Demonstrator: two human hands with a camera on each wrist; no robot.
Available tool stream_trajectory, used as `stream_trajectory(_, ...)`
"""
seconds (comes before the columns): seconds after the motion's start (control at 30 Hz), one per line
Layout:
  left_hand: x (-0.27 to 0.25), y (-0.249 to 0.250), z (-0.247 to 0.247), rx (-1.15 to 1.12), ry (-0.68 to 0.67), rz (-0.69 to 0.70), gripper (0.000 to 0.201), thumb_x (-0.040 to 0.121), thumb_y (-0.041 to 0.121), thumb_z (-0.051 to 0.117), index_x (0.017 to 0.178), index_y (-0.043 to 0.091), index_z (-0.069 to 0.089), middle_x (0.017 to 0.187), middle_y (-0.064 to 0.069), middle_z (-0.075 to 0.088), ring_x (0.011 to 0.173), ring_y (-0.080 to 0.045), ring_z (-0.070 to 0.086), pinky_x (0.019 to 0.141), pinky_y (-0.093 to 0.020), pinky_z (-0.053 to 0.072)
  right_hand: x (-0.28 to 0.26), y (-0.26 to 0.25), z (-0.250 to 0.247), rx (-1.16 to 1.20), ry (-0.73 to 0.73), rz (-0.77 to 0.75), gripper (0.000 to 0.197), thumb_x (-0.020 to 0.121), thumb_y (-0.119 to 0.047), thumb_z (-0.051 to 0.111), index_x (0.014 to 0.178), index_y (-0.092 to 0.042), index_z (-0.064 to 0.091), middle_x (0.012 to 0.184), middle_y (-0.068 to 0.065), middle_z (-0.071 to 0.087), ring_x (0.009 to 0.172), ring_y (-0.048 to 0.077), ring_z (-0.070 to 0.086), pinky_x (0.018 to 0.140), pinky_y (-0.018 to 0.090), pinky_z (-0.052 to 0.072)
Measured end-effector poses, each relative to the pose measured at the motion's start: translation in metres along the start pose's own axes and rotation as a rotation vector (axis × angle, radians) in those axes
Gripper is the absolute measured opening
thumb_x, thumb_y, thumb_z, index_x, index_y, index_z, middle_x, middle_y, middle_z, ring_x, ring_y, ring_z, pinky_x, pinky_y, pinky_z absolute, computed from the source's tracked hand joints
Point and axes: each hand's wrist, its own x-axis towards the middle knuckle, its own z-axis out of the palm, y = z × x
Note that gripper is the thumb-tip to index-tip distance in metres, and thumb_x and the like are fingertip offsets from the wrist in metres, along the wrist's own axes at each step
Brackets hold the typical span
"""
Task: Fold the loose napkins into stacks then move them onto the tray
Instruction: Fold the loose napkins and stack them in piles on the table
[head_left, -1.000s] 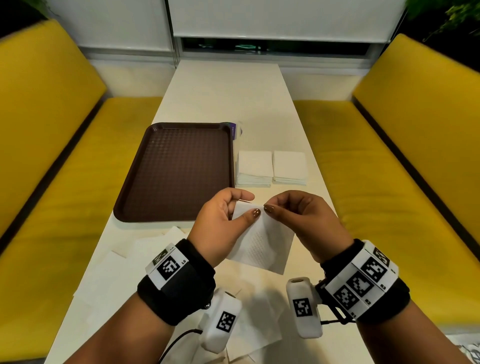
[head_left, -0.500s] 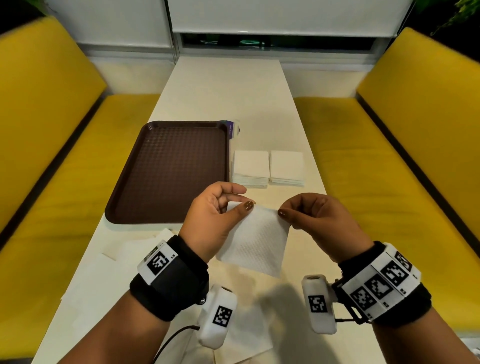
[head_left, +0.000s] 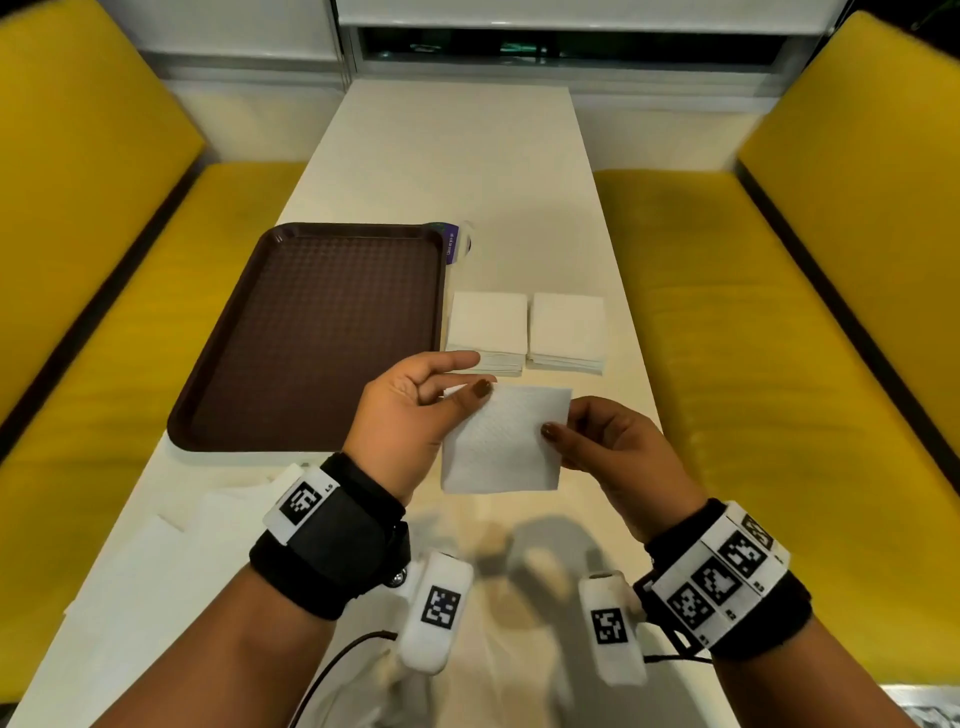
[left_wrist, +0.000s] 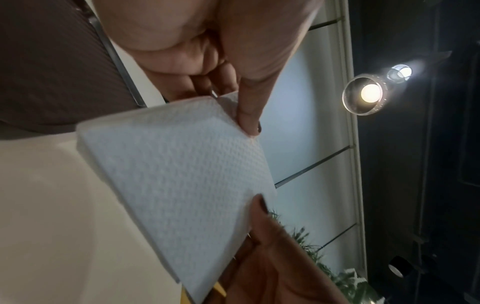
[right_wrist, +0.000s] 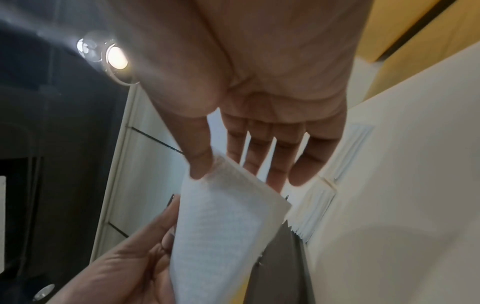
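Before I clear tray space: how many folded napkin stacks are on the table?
2. One stack lies just right of the tray; the other stack sits beside it, further right. Neither is on the tray.

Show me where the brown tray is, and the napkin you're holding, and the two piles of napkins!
brown tray (head_left: 311, 338), head view, on its bare textured floor.
held napkin (head_left: 501, 441), head view, on the middle of the folded sheet.
napkin piles (head_left: 488, 322), head view, on top of the left pile.
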Motion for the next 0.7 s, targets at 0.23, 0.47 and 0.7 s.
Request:
stream_trajectory(0.23,0.036,-0.003,0.008,-0.023,0.046,-0.027,0.024,0.091,0.005,0.06,0.114,0.012,0.065,0.099,-0.001,0.076,0.091,-0.008,0.071,0.077,-0.019,0.056,0.033,0.007,-0.027,0.013,0.119,-0.006,0.006,0.091,-0.009,0.065,0.09,-0.011,0.07,0.084,0.008,0.073,0.074,0.021,0.069,0.065,0.029,0.049)
stream_trajectory(0.47,0.063,-0.008,0.022,0.017,0.023,-0.039,0.022,0.091,0.005,0.06,0.111,0.011,0.066,0.101,-0.003,0.075,0.092,-0.009,0.071,0.077,-0.021,0.056,0.064,0.01,-0.029,0.058,-0.009,0.081,0.055,0.072,-0.032,0.072,0.122,-0.016,0.059,0.114,-0.001,0.07,0.097,0.016,0.07,0.074,0.024,0.054)
stream_trajectory(0.7,0.082,-0.014,0.024,0.077,0.041,-0.061,0.018,0.092,0.009,0.061,0.108,0.015,0.067,0.1,-0.002,0.076,0.092,-0.011,0.07,0.078,-0.027,0.057,0.083,0.018,-0.037,-0.038,0.029,0.051,0.009,0.088,-0.01,0.069,0.08,-0.012,0.067,0.069,0.001,0.066,0.059,0.01,0.057,0.057,0.023,0.045)
